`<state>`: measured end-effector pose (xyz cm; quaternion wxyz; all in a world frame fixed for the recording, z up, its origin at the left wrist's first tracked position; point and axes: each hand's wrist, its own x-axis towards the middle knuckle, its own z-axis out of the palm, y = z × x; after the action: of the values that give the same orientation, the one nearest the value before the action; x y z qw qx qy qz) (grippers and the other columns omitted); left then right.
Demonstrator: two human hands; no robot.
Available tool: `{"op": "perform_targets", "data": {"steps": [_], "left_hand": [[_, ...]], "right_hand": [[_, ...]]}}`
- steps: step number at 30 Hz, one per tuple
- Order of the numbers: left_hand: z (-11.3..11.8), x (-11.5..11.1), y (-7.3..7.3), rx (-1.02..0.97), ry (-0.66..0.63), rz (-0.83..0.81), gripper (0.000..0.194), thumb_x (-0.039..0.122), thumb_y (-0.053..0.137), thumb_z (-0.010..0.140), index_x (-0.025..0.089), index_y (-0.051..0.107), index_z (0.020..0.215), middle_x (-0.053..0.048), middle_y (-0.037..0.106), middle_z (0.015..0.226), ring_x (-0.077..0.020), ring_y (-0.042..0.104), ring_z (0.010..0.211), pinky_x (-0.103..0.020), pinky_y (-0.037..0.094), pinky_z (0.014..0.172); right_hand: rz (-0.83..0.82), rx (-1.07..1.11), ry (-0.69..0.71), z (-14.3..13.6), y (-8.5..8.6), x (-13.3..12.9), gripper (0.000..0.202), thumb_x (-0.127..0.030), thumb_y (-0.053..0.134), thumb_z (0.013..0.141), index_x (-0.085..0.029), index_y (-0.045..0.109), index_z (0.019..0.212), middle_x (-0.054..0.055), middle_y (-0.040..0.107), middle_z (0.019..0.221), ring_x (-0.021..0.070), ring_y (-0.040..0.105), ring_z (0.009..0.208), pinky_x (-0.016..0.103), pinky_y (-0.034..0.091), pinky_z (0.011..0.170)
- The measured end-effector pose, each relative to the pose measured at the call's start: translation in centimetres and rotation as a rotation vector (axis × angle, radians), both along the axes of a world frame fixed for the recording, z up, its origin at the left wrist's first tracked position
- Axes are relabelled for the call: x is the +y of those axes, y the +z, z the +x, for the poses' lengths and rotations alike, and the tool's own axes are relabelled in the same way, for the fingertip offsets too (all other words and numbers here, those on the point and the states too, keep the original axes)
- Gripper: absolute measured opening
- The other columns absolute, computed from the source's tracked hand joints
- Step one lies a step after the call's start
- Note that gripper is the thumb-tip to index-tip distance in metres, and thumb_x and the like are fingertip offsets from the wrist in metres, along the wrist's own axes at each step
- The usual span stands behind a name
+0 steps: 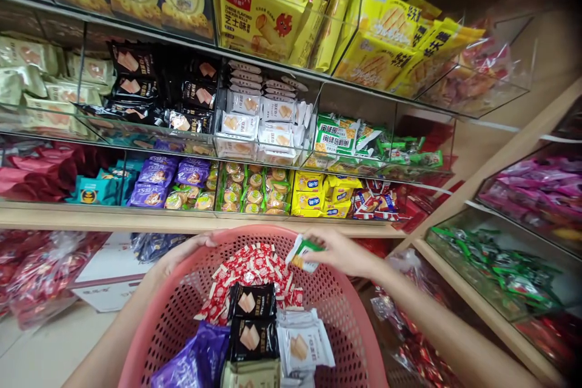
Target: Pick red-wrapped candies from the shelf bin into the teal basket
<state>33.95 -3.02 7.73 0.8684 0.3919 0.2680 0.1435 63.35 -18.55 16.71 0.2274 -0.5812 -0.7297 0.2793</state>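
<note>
My right hand [339, 253] pinches the green-and-white packet [304, 253] just inside the basket [259, 230]; my left hand [184, 253] grips the rim, well apart. Light, slick wrapper, probably brittle inside, so the sealed edge suits a soft hold.

Place: we are in a shop, on its snack and sweets side.
Shelves: we see tiered clear bins [268, 154] sorted by product.
Packets: we find wrapped snacks [261, 9] repeated in matching rows.
Floor: we see bagged sweets [45, 279] below.
</note>
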Motion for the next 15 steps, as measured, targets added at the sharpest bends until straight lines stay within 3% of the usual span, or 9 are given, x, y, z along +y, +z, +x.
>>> {"op": "perform_targets", "data": {"steps": [3, 5, 10, 15], "left_hand": [[0.0, 0.3, -0.3, 0.037, 0.034, 0.011, 0.036, 0.016, 0.051, 0.064, 0.005, 0.058, 0.097, -0.006, 0.064, 0.069, -0.0187, 0.06, 0.068, -0.024, 0.044, 0.068], [0.0, 0.5, -0.3, 0.032, 0.055, 0.036, 0.039, 0.014, 0.051, 0.064, 0.008, 0.056, 0.102, -0.006, 0.064, 0.073, -0.0185, 0.06, 0.068, -0.025, 0.044, 0.069], [-0.1, 0.5, -0.4, 0.001, 0.057, 0.029, 0.046, 0.013, 0.05, 0.066, 0.014, 0.049, 0.113, -0.006, 0.064, 0.084, -0.0188, 0.06, 0.075, -0.028, 0.044, 0.073], [0.0, -0.1, 0.3, 0.052, 0.105, 0.056, 0.048, 0.013, 0.053, 0.065, 0.016, 0.048, 0.112, -0.005, 0.063, 0.085, -0.0207, 0.059, 0.078, -0.029, 0.045, 0.071]], "right_hand": [[-0.123, -0.112, 0.028, -1.0, -5.2, 1.0, 0.025, -0.036, 0.062, 0.069, -0.019, 0.054, 0.085, -0.002, 0.057, 0.072, 0.0128, 0.05, 0.066, 0.023, 0.037, 0.058], [-0.173, -0.195, 0.036, -1.2, -7.4, 1.6, 0.027, -0.035, 0.066, 0.066, -0.017, 0.054, 0.082, -0.002, 0.054, 0.069, 0.0117, 0.047, 0.063, 0.021, 0.034, 0.054], [-0.302, -0.213, 0.087, -1.0, -9.4, 2.9, 0.026, -0.03, 0.067, 0.064, -0.017, 0.057, 0.084, -0.004, 0.052, 0.067, 0.0096, 0.044, 0.06, 0.019, 0.031, 0.053], [-0.435, -0.161, 0.21, -0.8, -10.8, 3.8, 0.027, -0.028, 0.061, 0.069, -0.018, 0.062, 0.094, -0.003, 0.058, 0.072, 0.0105, 0.05, 0.065, 0.019, 0.035, 0.055]]}}
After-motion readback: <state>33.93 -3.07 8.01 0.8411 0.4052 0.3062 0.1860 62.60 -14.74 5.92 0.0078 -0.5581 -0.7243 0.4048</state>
